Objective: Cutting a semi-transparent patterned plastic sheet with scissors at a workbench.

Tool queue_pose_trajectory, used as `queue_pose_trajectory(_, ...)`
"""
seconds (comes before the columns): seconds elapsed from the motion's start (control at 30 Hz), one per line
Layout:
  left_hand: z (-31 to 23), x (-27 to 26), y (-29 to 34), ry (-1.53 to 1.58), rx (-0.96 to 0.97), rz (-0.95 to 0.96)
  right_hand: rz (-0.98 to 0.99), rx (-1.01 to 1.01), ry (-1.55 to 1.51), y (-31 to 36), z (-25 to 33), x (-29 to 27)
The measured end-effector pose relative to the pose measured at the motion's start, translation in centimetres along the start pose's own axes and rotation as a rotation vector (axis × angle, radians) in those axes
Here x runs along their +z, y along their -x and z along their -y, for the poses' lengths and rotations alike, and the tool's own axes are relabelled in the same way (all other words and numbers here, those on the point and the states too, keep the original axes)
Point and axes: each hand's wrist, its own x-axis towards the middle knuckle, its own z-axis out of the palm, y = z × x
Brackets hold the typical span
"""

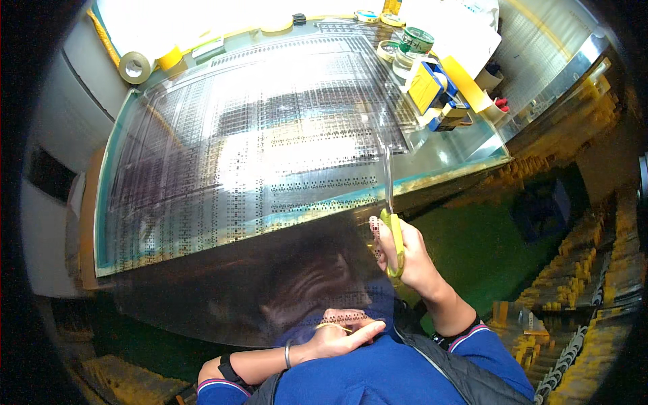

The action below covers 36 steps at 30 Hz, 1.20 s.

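Note:
A large see-through film sheet (317, 196) printed with rows of small dark patterns spreads over the glass-topped table and hangs past its front edge toward me. My left hand (341, 335) is closed on the sheet's near edge, close to my body, with the thumb on top. In my right hand (413, 260) is a pair of scissors (396, 244) with yellow-green handles. Their long blades point away from me, along the right side of the sheet. Glare hides part of the print, and I cannot tell whether the blades are apart.
The table's glass edge (445, 177) runs slantwise before me. At its back right stand a blue and yellow tape dispenser (432, 88) and a green-labelled tape roll (416, 40). Another tape roll (135, 67) sits back left. Stacked brownish material (567, 263) lies right.

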Motion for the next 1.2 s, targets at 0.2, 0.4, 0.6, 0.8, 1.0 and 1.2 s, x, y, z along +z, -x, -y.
queue_pose_trajectory(0.2, 0.4, 0.1, -0.1, -0.018, -0.01, 0.029, 0.001, 0.075, -0.048, 0.1, 0.9, -0.4)
queue_pose_trajectory(0.4, 0.3, 0.4, -0.1, -0.065, 0.01, 0.055, -0.055, -0.02, -0.042, -0.8, 1.1, -0.7)
queue_pose_trajectory(0.6, 0.5, 0.3, -0.3, -0.084, 0.042, 0.058, -0.058, -0.01, 0.004, -0.8, 2.1, -1.1)
queue_pose_trajectory(0.8, 0.1, 0.6, -0.2, -0.029, 0.072, 0.033, -0.082, -0.062, -0.012, -2.1, 2.3, -1.9)
queue_pose_trajectory(1.0, 0.4, 0.0, -0.3, -0.123, 0.073, 0.01, -0.04, -0.086, -0.015, -1.9, 3.8, -2.4)
queue_pose_trajectory(1.2, 3.5, -7.4, 4.3, 0.082, 0.232, -0.649, 0.017, -0.1, -0.179, -0.8, 2.3, -1.4)
